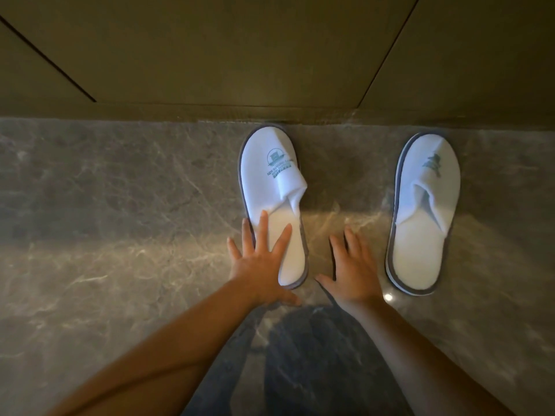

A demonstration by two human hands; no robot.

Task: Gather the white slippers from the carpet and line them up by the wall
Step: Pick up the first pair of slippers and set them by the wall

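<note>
Two slippers lie toes to the wall (pixel 210 49): your left hand (pixel 259 265), spread flat, rests on the left slipper (pixel 271 187); your right hand (pixel 351 268), spread and empty, is nearer the right slipper (pixel 425 211) at two o'clock, well apart.

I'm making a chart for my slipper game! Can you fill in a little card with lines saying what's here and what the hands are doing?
slippers seen: two, white with grey edging
left slipper: toe at the wall, teal logo on top
right slipper: toe near the wall, set apart from the other
floor: grey marble, shiny
left hand: open, fingers spread over the left slipper's heel end
right hand: open, flat above the floor between the slippers, touching neither
lined up: both point at the wall, wide gap between
</note>
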